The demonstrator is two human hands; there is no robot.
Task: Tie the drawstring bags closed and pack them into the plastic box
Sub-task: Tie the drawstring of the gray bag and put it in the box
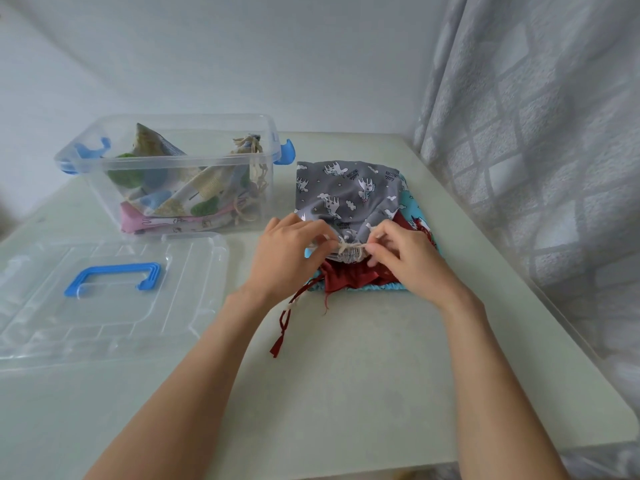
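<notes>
The grey bag [346, 194] printed with white unicorns carries the word "UNICORN" in small white letters, readable near its far right corner and again upside down close to the gathered mouth; other small print on it is too blurred to read. It lies on top of a dark red bag [349, 277] and a turquoise bag [412, 202], toward the right edge of the surface [363, 375], and both lower bags are mostly hidden under it. The left hand [287, 252] and right hand [403, 258] each pinch the cream drawstring [348, 247] at the bunched mouth of the grey bag, fingers curled on the cord on either side of a small knot. A red cord [285, 323] trails from the red bag toward the near edge.

The clear plastic box [166, 174] with blue latches stands at the far left of the surface, holding several patterned bags; their prints blur through the wall. Its clear lid [104, 299] with a blue handle lies flat in front of it, cut off at the left. A patterned curtain [540, 150] hangs along the right edge.
</notes>
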